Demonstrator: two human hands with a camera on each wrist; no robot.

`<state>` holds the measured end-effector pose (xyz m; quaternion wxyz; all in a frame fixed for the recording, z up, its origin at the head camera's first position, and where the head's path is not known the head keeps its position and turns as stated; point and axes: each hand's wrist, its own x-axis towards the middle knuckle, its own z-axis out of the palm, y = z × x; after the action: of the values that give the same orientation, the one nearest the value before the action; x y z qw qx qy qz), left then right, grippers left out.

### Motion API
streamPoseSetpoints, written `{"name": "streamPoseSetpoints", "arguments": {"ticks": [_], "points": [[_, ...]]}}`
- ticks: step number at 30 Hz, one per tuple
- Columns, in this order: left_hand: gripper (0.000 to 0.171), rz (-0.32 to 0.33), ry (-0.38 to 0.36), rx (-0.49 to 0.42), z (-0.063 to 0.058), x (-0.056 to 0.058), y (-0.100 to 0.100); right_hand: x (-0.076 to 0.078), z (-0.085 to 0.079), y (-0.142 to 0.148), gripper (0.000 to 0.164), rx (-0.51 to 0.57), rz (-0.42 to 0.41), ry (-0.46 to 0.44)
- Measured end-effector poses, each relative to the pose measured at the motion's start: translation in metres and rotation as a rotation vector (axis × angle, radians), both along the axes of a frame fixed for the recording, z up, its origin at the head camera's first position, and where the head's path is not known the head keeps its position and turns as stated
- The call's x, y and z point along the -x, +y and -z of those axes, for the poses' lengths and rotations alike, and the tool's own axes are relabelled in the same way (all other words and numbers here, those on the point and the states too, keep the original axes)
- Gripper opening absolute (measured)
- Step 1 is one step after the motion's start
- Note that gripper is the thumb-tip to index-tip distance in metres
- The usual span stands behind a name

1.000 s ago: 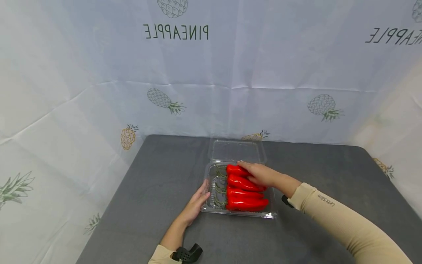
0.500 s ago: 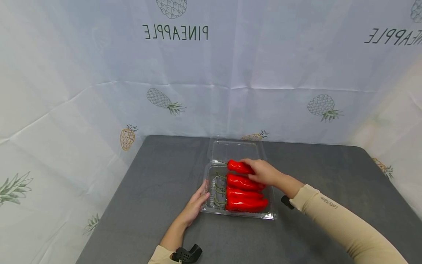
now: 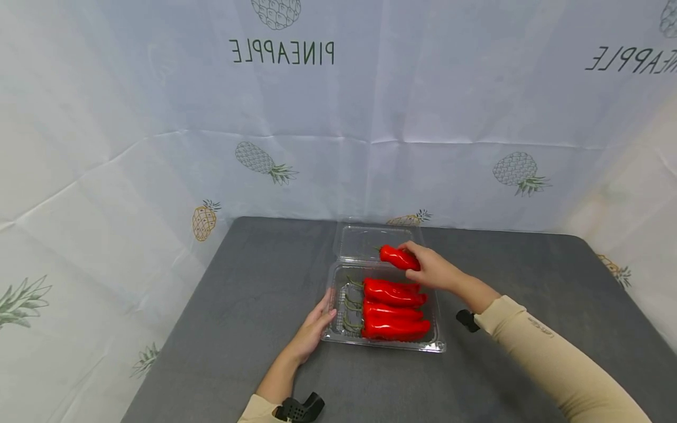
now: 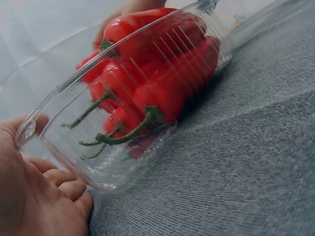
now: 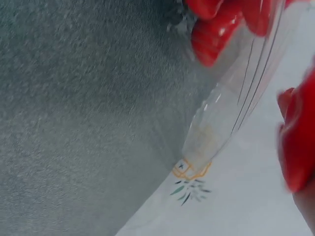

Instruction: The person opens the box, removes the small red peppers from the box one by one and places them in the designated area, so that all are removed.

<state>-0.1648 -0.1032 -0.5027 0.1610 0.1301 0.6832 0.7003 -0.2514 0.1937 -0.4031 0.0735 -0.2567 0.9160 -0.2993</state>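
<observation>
Above the hinge side of a clear plastic clamshell container (image 3: pixel 386 346), my right hand (image 3: pixel 433 269) grips a red pepper (image 3: pixel 398 257) with its stem end pointing left. That pepper is blurred at the right edge of the right wrist view. Several more red peppers (image 3: pixel 394 292) lie side by side in the container, green stems (image 4: pixel 130 129) towards the left. My left hand (image 3: pixel 313 329) holds the container's left side; in the left wrist view one digit reaches the rim and the other fingers (image 4: pixel 71 189) bend below it, outside the wall.
The container's clear lid (image 3: pixel 359 242) lies folded open towards the back of the grey table (image 3: pixel 254 282). A white cloth with pineapple prints (image 3: pixel 328 176) hangs behind and beside the table. Each wrist wears a black device (image 3: pixel 301 406).
My right hand has lifted the rearmost pepper out of the row and carried it up, back and slightly right. My left hand has stayed in place at the container.
</observation>
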Motion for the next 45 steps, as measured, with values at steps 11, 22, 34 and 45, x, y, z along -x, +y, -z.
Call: {"name": "streamPoseSetpoints", "arguments": {"ticks": [11, 22, 34, 45], "points": [[0.064, -0.039, 0.024, 0.037, 0.0, -0.002, 0.001, 0.006, 0.001, 0.032, 0.063, 0.046, 0.118, 0.009], [0.064, -0.03, 0.033, 0.042, -0.001, -0.003, 0.002, 0.015, 0.005, 0.06, 0.069, 0.095, 0.274, -0.144], [0.063, -0.037, 0.031, 0.056, -0.002, -0.001, 0.003, 0.028, 0.019, 0.084, 0.064, 0.271, 0.549, -0.185], [0.063, -0.043, 0.035, 0.053, 0.0, -0.002, 0.003, 0.037, 0.041, 0.074, 0.055, 0.35, 0.755, -0.201]]}}
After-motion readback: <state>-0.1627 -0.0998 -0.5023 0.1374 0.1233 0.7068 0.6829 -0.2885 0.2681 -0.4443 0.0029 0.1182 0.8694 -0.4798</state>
